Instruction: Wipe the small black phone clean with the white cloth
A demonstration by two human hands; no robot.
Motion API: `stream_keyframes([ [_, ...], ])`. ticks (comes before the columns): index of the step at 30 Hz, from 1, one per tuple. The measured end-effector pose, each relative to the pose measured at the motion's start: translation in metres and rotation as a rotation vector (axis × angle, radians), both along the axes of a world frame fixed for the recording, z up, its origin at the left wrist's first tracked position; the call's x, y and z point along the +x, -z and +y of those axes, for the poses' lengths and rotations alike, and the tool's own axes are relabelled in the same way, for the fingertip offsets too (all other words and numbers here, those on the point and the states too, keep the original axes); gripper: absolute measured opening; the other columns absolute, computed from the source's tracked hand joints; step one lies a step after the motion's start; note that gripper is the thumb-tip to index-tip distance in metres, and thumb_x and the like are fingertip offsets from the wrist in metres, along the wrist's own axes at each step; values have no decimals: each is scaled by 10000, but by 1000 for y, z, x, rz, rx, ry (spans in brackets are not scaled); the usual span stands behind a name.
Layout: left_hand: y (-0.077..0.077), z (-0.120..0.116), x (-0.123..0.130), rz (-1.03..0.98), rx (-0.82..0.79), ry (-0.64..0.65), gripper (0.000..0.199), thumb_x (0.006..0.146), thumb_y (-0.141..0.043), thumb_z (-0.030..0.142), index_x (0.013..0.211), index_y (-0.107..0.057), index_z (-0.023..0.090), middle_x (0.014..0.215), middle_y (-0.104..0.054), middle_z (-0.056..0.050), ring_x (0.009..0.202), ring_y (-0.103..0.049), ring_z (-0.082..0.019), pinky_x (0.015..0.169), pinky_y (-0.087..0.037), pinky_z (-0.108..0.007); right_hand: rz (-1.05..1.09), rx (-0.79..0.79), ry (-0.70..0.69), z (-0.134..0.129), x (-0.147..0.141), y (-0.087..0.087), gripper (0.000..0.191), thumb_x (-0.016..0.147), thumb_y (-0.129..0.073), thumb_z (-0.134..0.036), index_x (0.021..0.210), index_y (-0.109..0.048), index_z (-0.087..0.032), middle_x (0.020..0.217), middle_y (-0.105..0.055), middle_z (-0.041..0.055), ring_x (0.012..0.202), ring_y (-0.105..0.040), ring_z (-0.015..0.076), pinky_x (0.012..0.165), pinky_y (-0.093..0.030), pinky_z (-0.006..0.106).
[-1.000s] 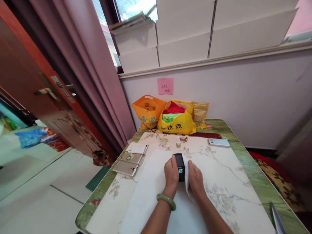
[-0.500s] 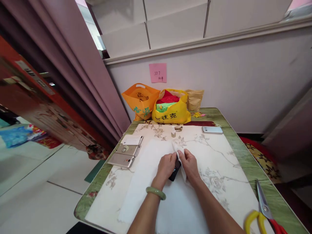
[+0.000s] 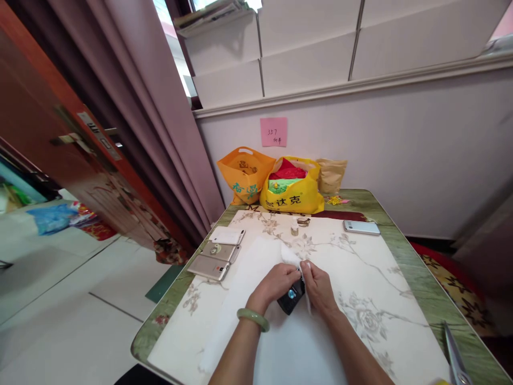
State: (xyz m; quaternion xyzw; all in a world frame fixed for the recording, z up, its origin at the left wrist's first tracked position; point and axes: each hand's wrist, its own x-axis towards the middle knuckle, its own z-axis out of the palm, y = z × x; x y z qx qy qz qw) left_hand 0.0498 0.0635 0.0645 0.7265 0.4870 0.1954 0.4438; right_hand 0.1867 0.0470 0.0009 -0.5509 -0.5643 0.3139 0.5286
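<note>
While the left hand [image 3: 274, 283] clasps it, right hand [image 3: 319, 289] pinching cloth [image 3: 289, 255], black device [image 3: 290, 302] lies between.

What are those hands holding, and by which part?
The left hand grips a black device near its far end; the right hand pinches a white cloth beside it.

Pink note [image 3: 274, 131] "357", yellow bag [image 3: 297, 199] "达克"

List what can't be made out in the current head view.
Head view, all:
- Black device: partly covered by the left hand.
- White cloth: partly covered by the right hand.
- Scissors: handles mostly cut off by the bottom edge.
- Small bottle: too small for detail.
</note>
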Motion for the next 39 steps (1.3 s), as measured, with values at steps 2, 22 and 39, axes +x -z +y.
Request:
stream_keyframes([
  [2, 1, -3, 3, 31, 71, -73, 347, 815, -424, 397, 530, -419, 198, 540, -399, 34, 578, -375, -129, 545, -284, -252, 8, -26, 5, 1, 0, 0, 484, 887, -412, -610, 621, -460, -208, 567, -435, -45, 566, -387, 124, 574, -315, 247],
  [22, 45, 22, 53, -372, 235, -967, 331, 873, -427, 377, 584, -424, 216, 579, -474, 19, 593, -408, -146, 602, -329, -274, -220, -145, 55, 0, -6, -8, 454, 948, -294, -538, 665, -475, -232, 600, -560, 8, 558, -457, 169, 577, -278, 277],
  [39, 11, -28, -16, -568, -431, -173, 448, 726, -688, 508, 955, -640, 126, 856, -716, -129, 566, -634, -172, 459, -440, -244, 362, -161, 193, 5, 6, -6, 440, 819, -532, -618, 682, -452, -207, 604, -419, -57, 608, -360, 122, 572, -333, 239],
])
